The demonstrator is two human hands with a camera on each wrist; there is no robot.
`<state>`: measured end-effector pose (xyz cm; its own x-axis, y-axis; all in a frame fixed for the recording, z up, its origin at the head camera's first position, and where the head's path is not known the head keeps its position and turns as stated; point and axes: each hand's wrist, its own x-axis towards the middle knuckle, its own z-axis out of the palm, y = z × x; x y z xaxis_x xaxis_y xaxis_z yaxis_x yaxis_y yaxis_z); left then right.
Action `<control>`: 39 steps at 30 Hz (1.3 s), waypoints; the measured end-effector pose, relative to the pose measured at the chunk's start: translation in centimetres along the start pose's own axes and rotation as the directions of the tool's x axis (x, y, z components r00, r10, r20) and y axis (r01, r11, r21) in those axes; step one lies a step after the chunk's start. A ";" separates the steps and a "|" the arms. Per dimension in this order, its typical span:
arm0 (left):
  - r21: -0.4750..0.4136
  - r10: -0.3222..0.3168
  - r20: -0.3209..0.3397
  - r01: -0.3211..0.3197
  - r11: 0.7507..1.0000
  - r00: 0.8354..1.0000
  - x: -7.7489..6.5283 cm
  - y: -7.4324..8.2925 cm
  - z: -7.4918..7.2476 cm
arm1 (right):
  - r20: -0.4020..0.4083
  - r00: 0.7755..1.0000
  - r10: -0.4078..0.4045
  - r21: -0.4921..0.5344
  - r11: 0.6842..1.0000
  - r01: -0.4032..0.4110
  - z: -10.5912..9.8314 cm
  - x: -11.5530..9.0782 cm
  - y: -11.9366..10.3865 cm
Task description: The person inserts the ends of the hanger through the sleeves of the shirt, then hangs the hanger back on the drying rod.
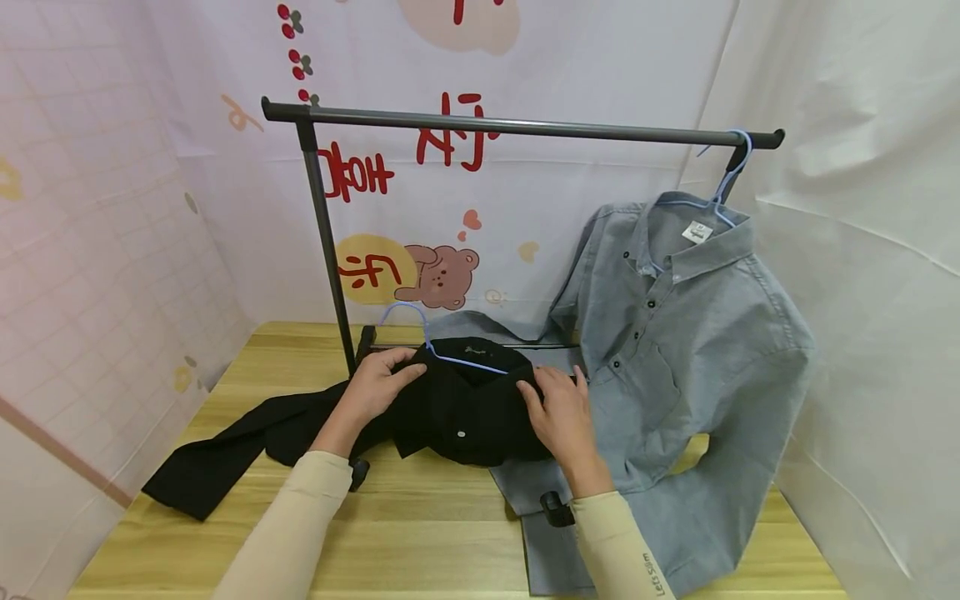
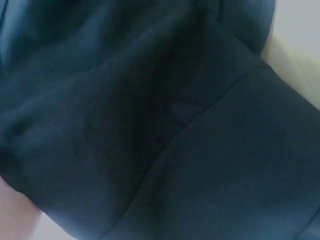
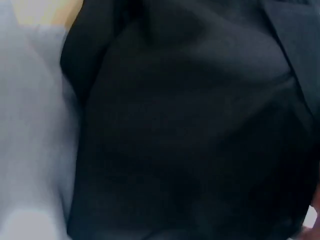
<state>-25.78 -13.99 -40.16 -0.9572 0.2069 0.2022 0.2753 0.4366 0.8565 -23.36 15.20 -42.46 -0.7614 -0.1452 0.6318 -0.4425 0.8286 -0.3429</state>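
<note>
A black shirt (image 1: pixel 480 417) lies bunched in front of me, with a blue hanger (image 1: pixel 468 363) in its neck opening and the hook pointing up to the left. My left hand (image 1: pixel 378 385) grips the shirt at its left shoulder, thumb toward the collar. At the opposite shoulder, my right hand (image 1: pixel 561 404) holds the fabric between thumb and fingers. One black sleeve (image 1: pixel 217 458) stretches out to the left over the table. Dark cloth fills the left wrist view, where the shirt (image 2: pixel 150 125) hides most of the hand. The right wrist view likewise shows mostly black fabric (image 3: pixel 190 125).
Behind the shirt stands a dark metal rack (image 1: pixel 480 125). A grey-blue shirt (image 1: pixel 690 333) hangs at its right end on another blue hanger (image 1: pixel 731 179), its lower part spread over the wooden table (image 1: pixel 420 533). A printed white cloth (image 1: pixel 585 67) forms the backdrop.
</note>
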 end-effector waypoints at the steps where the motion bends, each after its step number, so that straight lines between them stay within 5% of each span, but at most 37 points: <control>1: -0.006 -0.003 0.021 0.003 1.000 1.000 -0.1 0.1 0.2 | 0.017 0.999 -0.034 0.012 0.999 0.033 0.0 0.0 -0.2; 7: -0.014 -0.011 0.125 0.013 1.000 0.992 -0.2 0.2 1.1 | 0.006 0.992 -0.124 0.097 0.988 0.123 0.7 0.2 -1.3; 12: 0.105 -0.037 0.092 0.027 0.994 0.995 -0.6 -0.5 -0.1 | -0.073 0.997 0.004 0.116 0.993 0.004 0.9 0.1 -0.4; 20: 0.205 -0.112 -0.025 0.115 0.972 0.993 -1.8 -3.2 -3.8 | -0.179 0.959 0.220 0.262 0.950 -0.169 0.4 0.1 1.5; 26: 0.107 -0.250 -0.136 0.265 0.958 0.959 -3.3 -5.1 -6.6 | -0.176 0.940 0.294 0.328 0.918 -0.225 0.1 0.1 1.8; 30: 0.087 -0.286 -0.309 0.326 0.941 0.907 -4.1 -6.1 -7.4 | -0.169 0.932 0.319 0.341 0.907 -0.249 0.1 0.0 1.8; 35: 0.197 -0.163 -0.545 0.314 0.929 0.823 -4.2 -7.1 -7.0 | -0.133 0.938 0.320 0.343 0.903 -0.259 0.5 -0.6 1.7; 37: 0.266 -0.067 -0.571 0.262 0.928 0.818 -4.0 -7.0 -6.4 | -0.124 0.943 0.310 0.335 0.907 -0.254 0.7 -0.7 1.6; 39: 0.325 0.028 -0.552 0.184 0.928 0.834 -3.5 -6.4 -5.5 | -0.123 0.948 0.295 0.325 0.914 -0.242 0.9 -0.9 1.4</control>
<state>-24.66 -22.34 -43.73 -0.8393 -0.2982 0.4545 0.1081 0.7278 0.6772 -23.74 16.05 -44.13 -0.7938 0.1733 0.5829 -0.3738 0.6171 -0.6924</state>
